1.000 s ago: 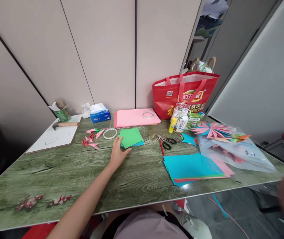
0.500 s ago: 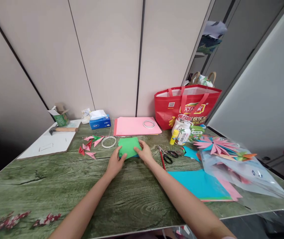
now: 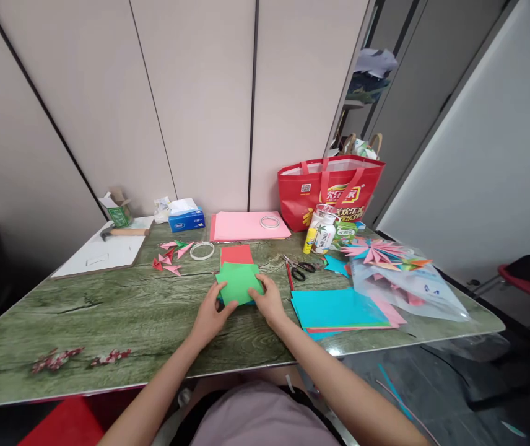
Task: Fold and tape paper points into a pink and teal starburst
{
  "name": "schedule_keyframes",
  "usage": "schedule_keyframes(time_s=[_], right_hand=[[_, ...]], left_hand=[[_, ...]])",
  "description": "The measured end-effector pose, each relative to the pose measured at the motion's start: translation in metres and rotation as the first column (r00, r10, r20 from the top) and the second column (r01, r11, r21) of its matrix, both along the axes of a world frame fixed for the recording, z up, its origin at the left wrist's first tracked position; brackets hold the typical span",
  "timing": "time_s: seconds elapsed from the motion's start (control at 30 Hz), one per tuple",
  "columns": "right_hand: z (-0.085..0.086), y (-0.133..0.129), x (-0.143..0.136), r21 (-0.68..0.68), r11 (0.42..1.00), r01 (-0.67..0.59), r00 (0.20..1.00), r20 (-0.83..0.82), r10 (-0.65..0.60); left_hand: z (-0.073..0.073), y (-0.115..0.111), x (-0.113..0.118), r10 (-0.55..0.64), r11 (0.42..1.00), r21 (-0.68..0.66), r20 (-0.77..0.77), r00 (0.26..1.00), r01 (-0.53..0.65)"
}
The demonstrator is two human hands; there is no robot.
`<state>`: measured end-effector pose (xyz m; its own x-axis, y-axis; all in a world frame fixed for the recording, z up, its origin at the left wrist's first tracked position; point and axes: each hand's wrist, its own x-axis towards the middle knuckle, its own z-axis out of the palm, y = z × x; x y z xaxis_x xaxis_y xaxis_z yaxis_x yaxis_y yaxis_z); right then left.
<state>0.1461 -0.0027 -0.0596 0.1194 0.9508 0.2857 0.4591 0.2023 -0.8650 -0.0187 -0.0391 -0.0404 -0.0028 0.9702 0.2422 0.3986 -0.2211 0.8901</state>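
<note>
Green paper squares (image 3: 239, 285) lie in a slightly uneven stack between my hands, with a bit of blue under their edges. My left hand (image 3: 213, 310) grips the stack's left side, thumb on top. On the right side my right hand (image 3: 267, 299) holds the same stack, its thumb pressed on the green surface. Just behind the stack a red paper square (image 3: 236, 254) shows, partly covered by the green. Folded pink, red and green paper pieces (image 3: 169, 257) lie to the left, beside a roll of white tape (image 3: 202, 251).
Scissors (image 3: 298, 269) and a red pen (image 3: 290, 275) lie right of my hands, near a glue stick (image 3: 309, 240). Blue sheets (image 3: 343, 308) are at the right front. Behind stand a red bag (image 3: 293, 195) and tissue box (image 3: 186, 221); a hammer (image 3: 125, 231) is left.
The view has tilted down and shifted. The green stack has come nearer to me with both hands on it, and the red square behind it now shows.
</note>
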Motion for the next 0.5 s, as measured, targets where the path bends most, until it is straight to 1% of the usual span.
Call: schedule_keyframes(time_s=[0.07,0.13,0.23,0.3,0.33,0.4,0.43,0.5], right_hand=[[0.006,-0.001,0.004,-0.014,1.0,-0.026,0.997,0.07,0.027],[0.016,0.013,0.007,-0.03,0.998,-0.062,0.987,0.149,0.066],[0.035,0.055,0.006,-0.042,0.989,-0.142,0.954,0.262,0.148],[0.045,0.088,-0.001,-0.05,0.974,-0.222,0.919,0.323,0.226],[0.049,0.103,-0.006,-0.058,0.964,-0.26,0.9,0.348,0.263],[0.053,0.128,-0.016,-0.081,0.946,-0.314,0.865,0.387,0.32],[0.053,0.137,-0.021,-0.093,0.94,-0.329,0.851,0.401,0.338],[0.052,0.149,-0.028,-0.115,0.932,-0.344,0.835,0.417,0.359]], left_hand=[[0.003,-0.008,0.002,0.007,1.0,0.016,-0.099,0.995,-0.006],[0.008,-0.012,0.005,0.012,0.998,0.069,-0.225,0.974,0.003],[0.014,-0.017,0.011,0.061,0.973,0.228,-0.425,0.903,0.042],[0.014,-0.018,0.016,0.099,0.947,0.305,-0.577,0.811,0.102],[0.012,-0.018,0.017,0.107,0.935,0.325,-0.642,0.759,0.143],[0.002,-0.016,0.019,0.116,0.915,0.34,-0.738,0.664,0.219],[-0.005,-0.014,0.018,0.1,0.91,0.322,-0.78,0.617,0.26],[-0.015,-0.009,0.017,0.087,0.914,0.284,-0.834,0.545,0.289]])
